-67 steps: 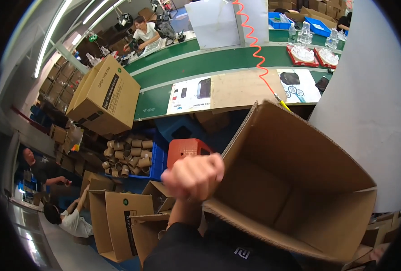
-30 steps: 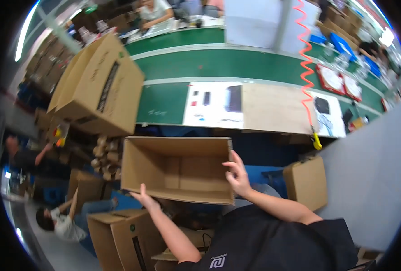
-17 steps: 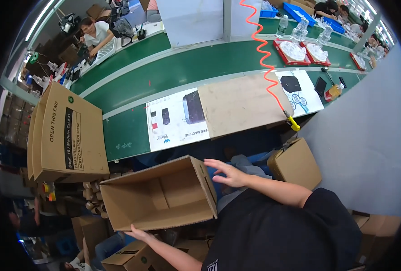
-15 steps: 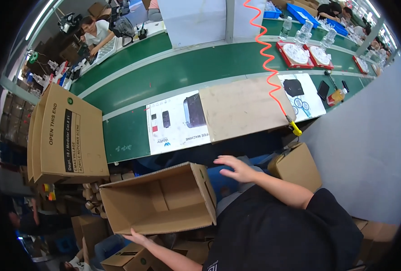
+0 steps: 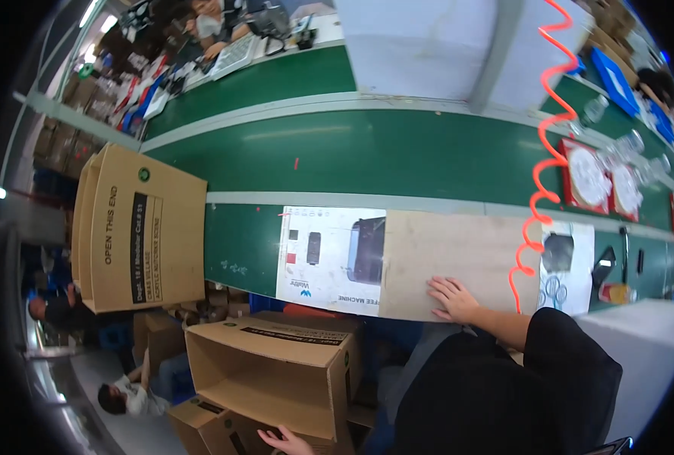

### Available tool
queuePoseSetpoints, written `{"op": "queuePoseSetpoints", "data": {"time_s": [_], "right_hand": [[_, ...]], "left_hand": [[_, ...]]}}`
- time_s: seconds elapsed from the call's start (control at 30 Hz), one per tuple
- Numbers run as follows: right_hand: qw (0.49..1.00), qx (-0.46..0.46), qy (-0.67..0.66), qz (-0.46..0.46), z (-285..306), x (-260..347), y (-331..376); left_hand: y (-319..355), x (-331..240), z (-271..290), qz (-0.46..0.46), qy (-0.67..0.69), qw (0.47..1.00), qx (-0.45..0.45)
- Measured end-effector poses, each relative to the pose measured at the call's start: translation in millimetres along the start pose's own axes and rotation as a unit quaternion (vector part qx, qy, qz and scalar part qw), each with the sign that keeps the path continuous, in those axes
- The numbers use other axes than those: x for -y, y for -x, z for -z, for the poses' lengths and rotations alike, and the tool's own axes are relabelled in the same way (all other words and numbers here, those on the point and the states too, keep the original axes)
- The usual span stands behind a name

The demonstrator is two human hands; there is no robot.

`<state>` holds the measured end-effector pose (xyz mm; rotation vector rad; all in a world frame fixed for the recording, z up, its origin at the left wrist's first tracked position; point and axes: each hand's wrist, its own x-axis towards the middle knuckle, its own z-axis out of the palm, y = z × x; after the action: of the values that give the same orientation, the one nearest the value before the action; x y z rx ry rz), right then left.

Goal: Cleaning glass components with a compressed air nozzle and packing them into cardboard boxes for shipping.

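My right hand lies flat with its fingers spread on a plain brown cardboard sheet at the front edge of the green bench. My left hand is low in the view, fingers apart and palm turned up, close under an open cardboard box. Whether it touches the box or the carton below, I cannot tell. The box lies on its side with its open mouth facing me, below the bench edge. Beside the sheet lies a flattened white printed carton picturing a coffee machine.
Folded brown cartons stand at the bench's left end. A red coiled hose hangs over the right side. Farther right are red trays with white pieces, clear bottles, a phone and scissors. Other people work around.
My right hand has moved from above the box's right side onto the cardboard sheet. The box has tipped, showing its printed side on top. My left hand is lower. The view has shifted.
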<state>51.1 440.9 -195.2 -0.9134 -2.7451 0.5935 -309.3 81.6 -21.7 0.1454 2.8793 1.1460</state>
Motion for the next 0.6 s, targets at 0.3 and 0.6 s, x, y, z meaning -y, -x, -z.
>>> {"op": "queuePoseSetpoints", "data": {"time_s": [0.3,0.6], "right_hand": [[0.999,0.038,-0.020,-0.011,7.6,-7.1,-4.2],[0.999,0.016,-0.027,0.013,4.9,-10.5,8.7]], "left_hand": [[134.3,-107.4,-64.3,-0.147,-0.182,0.969,0.073],[203.0,-103.0,-88.9,-0.241,-0.108,0.963,-0.047]]}}
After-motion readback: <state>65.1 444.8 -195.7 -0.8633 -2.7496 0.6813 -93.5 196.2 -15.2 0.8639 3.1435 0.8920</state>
